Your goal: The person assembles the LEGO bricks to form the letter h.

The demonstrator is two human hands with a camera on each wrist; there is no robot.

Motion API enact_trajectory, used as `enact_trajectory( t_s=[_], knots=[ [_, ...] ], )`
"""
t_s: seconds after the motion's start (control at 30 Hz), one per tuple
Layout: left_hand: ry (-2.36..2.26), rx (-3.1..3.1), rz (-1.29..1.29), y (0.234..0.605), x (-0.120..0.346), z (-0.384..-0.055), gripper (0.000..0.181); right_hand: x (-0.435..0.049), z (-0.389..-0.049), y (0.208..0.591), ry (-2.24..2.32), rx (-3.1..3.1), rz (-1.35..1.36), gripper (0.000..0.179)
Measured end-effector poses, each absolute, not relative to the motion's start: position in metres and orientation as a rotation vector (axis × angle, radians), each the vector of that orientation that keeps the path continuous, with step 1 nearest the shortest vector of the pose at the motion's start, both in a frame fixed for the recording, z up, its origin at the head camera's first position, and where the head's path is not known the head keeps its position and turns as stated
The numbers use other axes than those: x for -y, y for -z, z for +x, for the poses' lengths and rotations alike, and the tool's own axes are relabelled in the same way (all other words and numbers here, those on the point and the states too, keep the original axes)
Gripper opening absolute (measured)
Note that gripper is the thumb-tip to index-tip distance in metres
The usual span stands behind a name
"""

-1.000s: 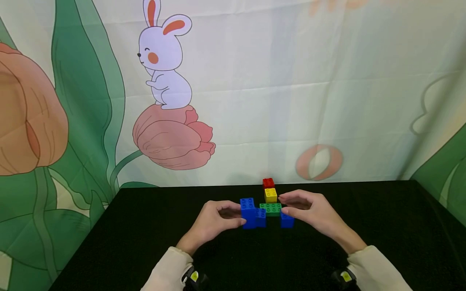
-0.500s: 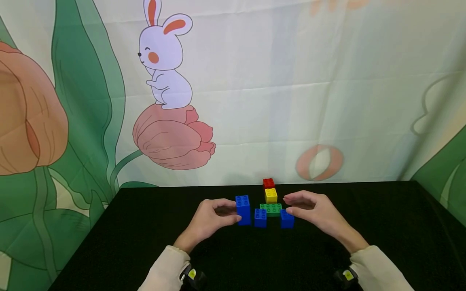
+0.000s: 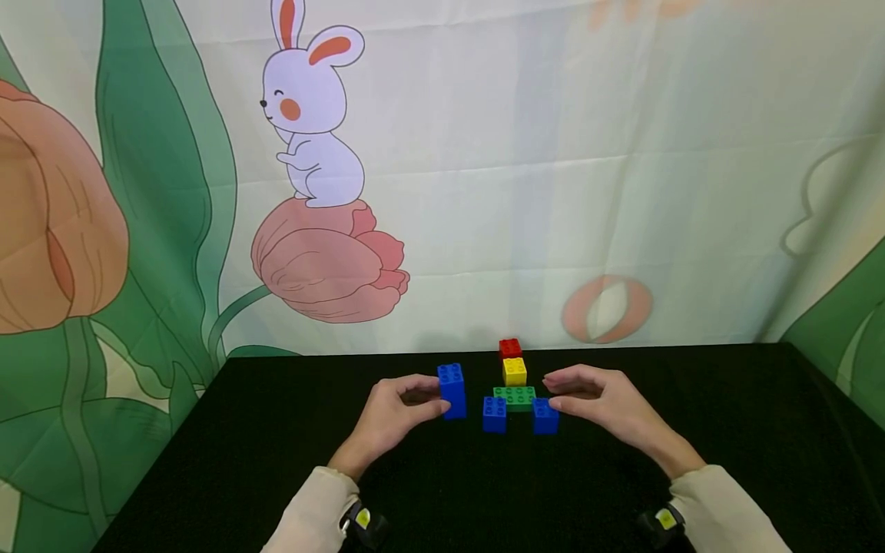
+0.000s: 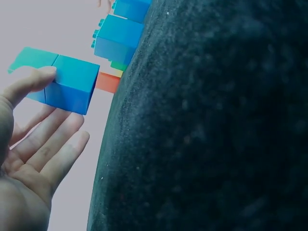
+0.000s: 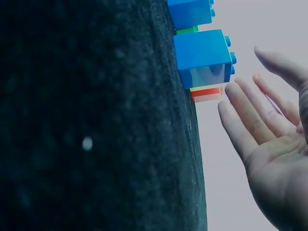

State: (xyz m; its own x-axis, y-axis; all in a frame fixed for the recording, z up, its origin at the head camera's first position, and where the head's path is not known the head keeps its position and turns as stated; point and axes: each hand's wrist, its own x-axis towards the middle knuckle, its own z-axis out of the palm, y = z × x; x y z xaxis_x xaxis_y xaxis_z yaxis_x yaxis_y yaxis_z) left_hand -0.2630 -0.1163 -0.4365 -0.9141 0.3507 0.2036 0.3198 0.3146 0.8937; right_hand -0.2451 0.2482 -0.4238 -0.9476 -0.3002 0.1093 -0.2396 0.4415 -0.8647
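Observation:
My left hand pinches a stack of two blue building bricks between thumb and fingers. In the left wrist view, a seam divides the stack, which is held off the black surface. Just right of it stands a single blue brick. A second single blue brick sits farther right, apart from the first. Beside and above that brick hovers my right hand, fingers extended and holding nothing. Behind the two single bricks lies a longer green brick.
A yellow brick and a red brick stand in line behind the green one, towards the back edge. The black tabletop ends at a printed curtain with a rabbit and flowers.
My left hand has moved left and slightly up with the blue stack, away from the single blue brick. My right hand has drifted slightly right. The other bricks stay put.

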Motion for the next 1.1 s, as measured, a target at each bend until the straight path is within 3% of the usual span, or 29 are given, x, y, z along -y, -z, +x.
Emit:
enact_trajectory(
  t_s=[1.1],
  knots=[
    [-1.661,-2.555,0.512,0.4462,0.1193,-0.2734,0.033,-0.2564,-0.2503,0.4318,1.438,-2.511,-0.427,0.047]
  ],
)
